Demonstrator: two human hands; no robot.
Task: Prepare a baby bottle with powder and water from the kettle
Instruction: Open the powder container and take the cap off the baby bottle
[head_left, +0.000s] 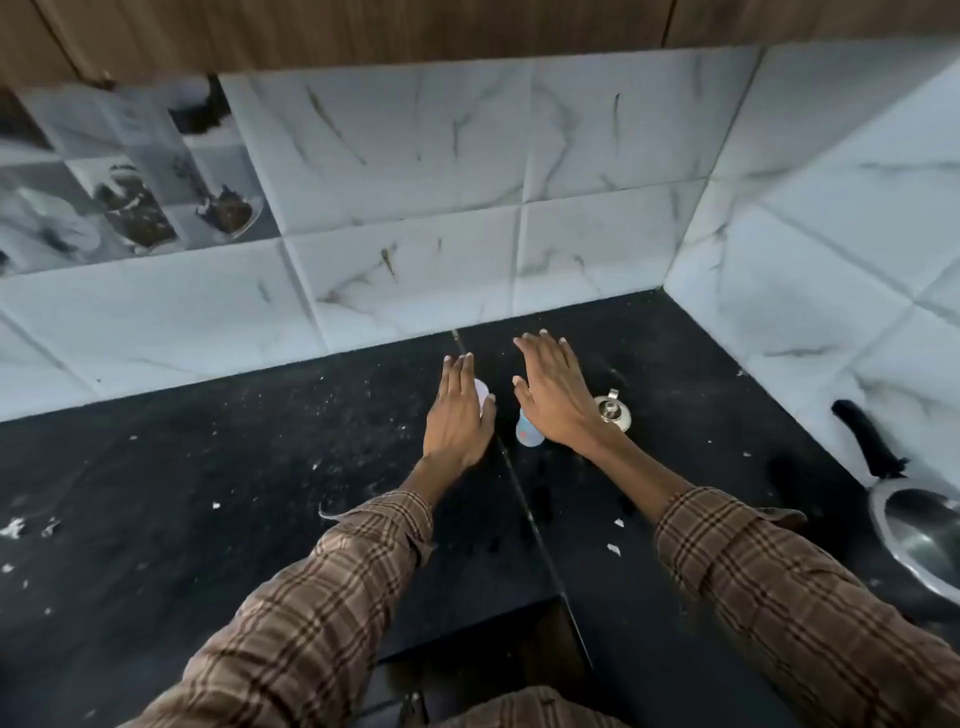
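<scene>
Fingers (540, 353) of both hands spread flat, empty, above the upright bottle (529, 430).

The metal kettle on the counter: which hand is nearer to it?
Right. The right hand hovers just left of the kettle, partly overlapping it; the left hand is farther left, beyond the bottle.

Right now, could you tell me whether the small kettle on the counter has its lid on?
Lid on: the kettle shows a closed shiny top with a knob at its centre, beside the right hand.
</scene>
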